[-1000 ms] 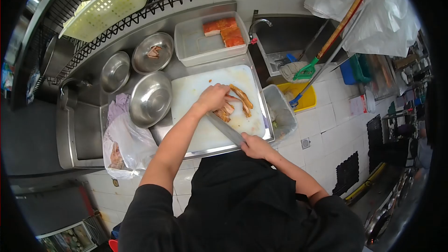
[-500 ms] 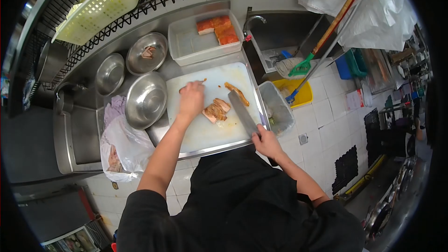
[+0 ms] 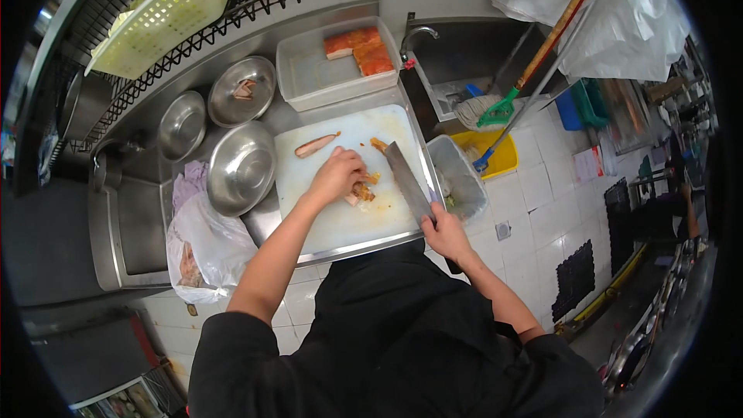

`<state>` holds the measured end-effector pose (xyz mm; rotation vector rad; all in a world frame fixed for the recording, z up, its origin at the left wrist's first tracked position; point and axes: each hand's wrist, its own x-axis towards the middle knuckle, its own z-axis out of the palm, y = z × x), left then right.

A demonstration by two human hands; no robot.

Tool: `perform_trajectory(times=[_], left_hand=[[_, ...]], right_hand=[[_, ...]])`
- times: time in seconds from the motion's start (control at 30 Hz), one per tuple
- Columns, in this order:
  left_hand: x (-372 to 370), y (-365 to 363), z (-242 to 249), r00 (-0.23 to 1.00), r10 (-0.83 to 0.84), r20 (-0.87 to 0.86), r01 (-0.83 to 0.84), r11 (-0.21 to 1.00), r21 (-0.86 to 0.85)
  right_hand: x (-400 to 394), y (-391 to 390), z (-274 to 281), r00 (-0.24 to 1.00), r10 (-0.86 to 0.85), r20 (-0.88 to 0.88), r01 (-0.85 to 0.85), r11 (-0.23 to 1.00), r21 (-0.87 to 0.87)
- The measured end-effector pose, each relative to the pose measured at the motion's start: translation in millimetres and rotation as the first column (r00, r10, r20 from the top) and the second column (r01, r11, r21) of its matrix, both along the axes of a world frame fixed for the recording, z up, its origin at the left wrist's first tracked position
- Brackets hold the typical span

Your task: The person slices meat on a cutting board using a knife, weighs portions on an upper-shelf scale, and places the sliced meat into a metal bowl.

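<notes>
My left hand (image 3: 338,176) is on the white cutting board (image 3: 313,228), its fingers curled over a cut chunk of roast pork (image 3: 361,194) and partly hiding it. A single slice of pork (image 3: 316,145) lies apart, beyond that hand. In my right hand (image 3: 444,234) is the handle of a cleaver (image 3: 409,186), its broad blade pointing away from me over the board's right side. Beside the blade's tip, a browned strip of pork (image 3: 378,144) is partly covered by it.
Behind the board stands a white plastic tub (image 3: 298,101) with large roast pork slabs (image 3: 373,58). Steel bowls (image 3: 241,170) sit on the left, one with meat scraps (image 3: 244,90). A white plastic bag (image 3: 209,236) hangs at the counter's front left. A clear bin (image 3: 468,193) is at the right.
My left hand has moved right and toward me, from the lone slice to the pork chunk, leaving the slice on the board. The cleaver has shifted slightly and covers more of the browned strip.
</notes>
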<state>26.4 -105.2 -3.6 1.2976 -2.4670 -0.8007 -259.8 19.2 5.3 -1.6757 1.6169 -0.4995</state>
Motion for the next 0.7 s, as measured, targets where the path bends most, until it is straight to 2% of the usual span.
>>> perform_trajectory(times=[0.07, 0.2, 0.27, 0.3, 0.33, 0.37, 0.4, 0.47, 0.6, 0.7], left_hand=[[19.1, 27.6, 1.3, 0.963, 0.161, -0.218, -0.207, 0.956, -0.207], [58.7, 82.4, -39.5, 0.952, 0.235, -0.198, -0.274, 0.941, -0.201], [71.8, 104.5, -50.6, 0.969, 0.145, -0.199, -0.195, 0.946, -0.259], [72.4, 108.7, -43.3, 0.966, 0.164, -0.202, -0.213, 0.944, -0.252], [70.7, 112.3, -27.7, 0.969, 0.193, -0.151, -0.233, 0.918, -0.320], [70.8, 116.2, -19.1, 0.969, 0.226, -0.100, -0.247, 0.887, -0.389], [73.3, 121.0, -23.2, 0.964, 0.245, -0.102, -0.265, 0.883, -0.389], [76.6, 130.6, -36.3, 0.932, 0.313, -0.184, -0.352, 0.903, -0.247], [70.1, 130.0, -50.7, 0.922, 0.319, -0.220, -0.375, 0.880, -0.292], [68.4, 122.6, -53.0, 0.943, 0.263, -0.203, -0.318, 0.894, -0.316]], right_hand=[[5.2, 2.3, 1.0, 1.000, 0.014, 0.005, -0.014, 1.000, 0.007], [20.2, 3.0, 6.0, 0.994, 0.109, 0.009, -0.109, 0.993, 0.043], [35.3, 0.2, 9.5, 0.983, 0.186, -0.007, -0.185, 0.981, 0.054], [42.0, -0.3, 14.2, 0.963, 0.254, -0.089, -0.252, 0.967, 0.035], [48.6, 0.0, 18.3, 0.932, 0.321, -0.171, -0.322, 0.946, 0.023], [55.3, -0.6, 21.9, 0.924, 0.342, -0.172, -0.343, 0.939, 0.028], [62.2, -2.5, 24.9, 0.900, 0.395, -0.186, -0.394, 0.918, 0.043], [76.0, -4.2, 25.6, 0.867, 0.456, -0.200, -0.453, 0.889, 0.064], [102.3, -1.8, 22.6, 0.833, 0.528, -0.167, -0.523, 0.849, 0.075], [114.1, 0.9, 25.7, 0.818, 0.544, -0.189, -0.531, 0.839, 0.116]])
